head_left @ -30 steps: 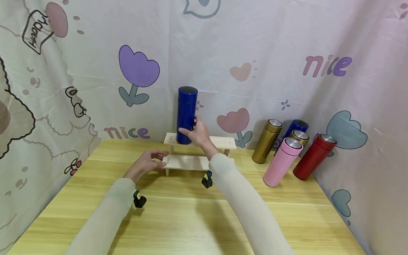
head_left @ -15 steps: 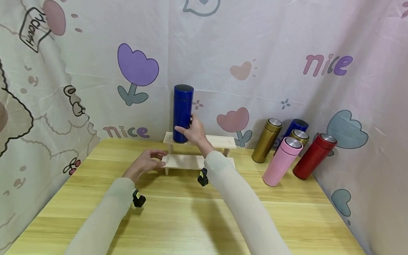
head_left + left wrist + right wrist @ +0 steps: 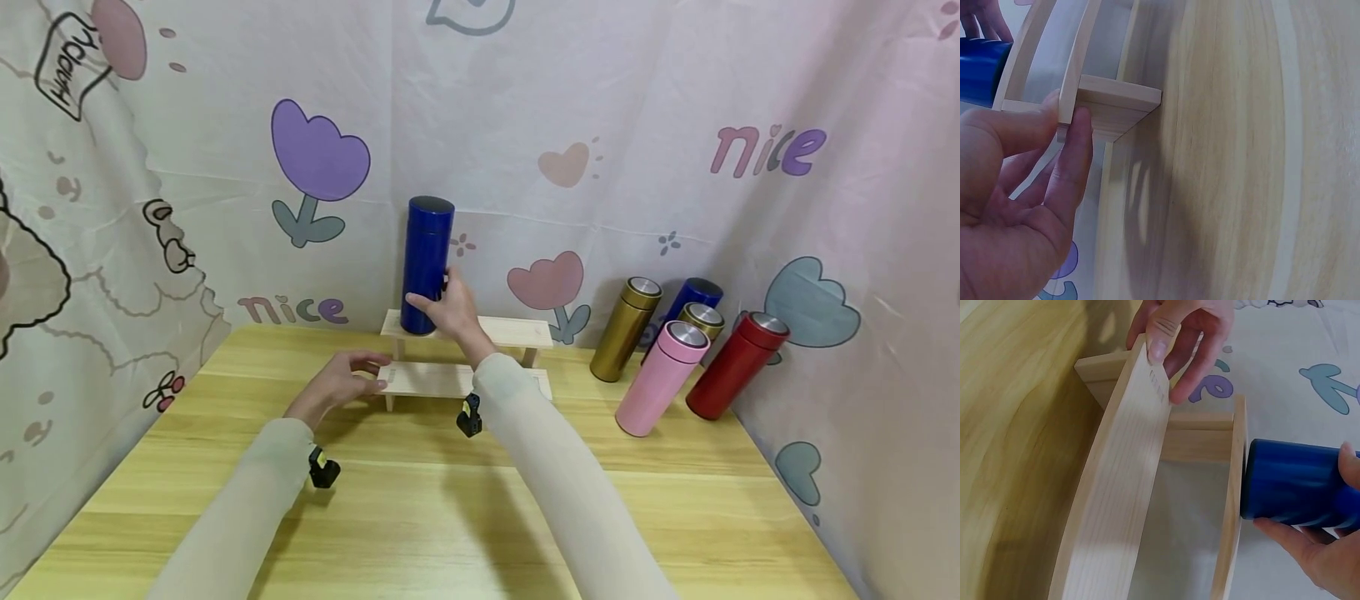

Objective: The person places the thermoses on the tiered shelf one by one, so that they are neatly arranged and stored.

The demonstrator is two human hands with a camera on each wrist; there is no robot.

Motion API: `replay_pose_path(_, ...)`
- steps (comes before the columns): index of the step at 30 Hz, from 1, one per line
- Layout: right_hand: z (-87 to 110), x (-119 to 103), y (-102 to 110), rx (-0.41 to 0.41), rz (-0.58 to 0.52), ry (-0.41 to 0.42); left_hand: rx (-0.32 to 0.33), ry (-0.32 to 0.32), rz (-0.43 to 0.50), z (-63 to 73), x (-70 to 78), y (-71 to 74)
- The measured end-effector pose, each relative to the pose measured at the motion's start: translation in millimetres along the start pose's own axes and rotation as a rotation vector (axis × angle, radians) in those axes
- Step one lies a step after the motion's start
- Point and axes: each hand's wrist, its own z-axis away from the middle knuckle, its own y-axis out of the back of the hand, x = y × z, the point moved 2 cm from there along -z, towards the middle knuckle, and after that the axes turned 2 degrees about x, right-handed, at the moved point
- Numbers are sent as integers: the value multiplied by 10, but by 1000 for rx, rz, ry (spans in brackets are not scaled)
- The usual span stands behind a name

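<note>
A blue thermos flask (image 3: 428,258) stands upright at the left part of the upper step of a small two-step wooden rack (image 3: 435,381). My right hand (image 3: 452,310) grips its lower half, thumb across the front; in the right wrist view the base of the flask meets the upper board (image 3: 1231,506). At the left end of the lower board (image 3: 1116,481), my left hand (image 3: 341,383) pinches the edge between thumb and fingers, as the left wrist view shows with its thumb (image 3: 1029,130) on the top face. The right forearm hides part of the rack's right side.
Several more flasks stand at the right back of the table: a gold one (image 3: 626,329), a pink one (image 3: 662,379), a red one (image 3: 737,367), a blue one (image 3: 693,296) and another gold one behind the pink. A printed curtain (image 3: 480,125) hangs close behind the rack.
The blue flask in my right hand has shifted a little left along the upper step, toward its left end. My left hand keeps its hold on the lower board.
</note>
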Motion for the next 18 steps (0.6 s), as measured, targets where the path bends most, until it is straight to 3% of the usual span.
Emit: replay_pose_path(18,-17,-17,-27,-20,105,45,-11,-10,24,-20,-21,-16)
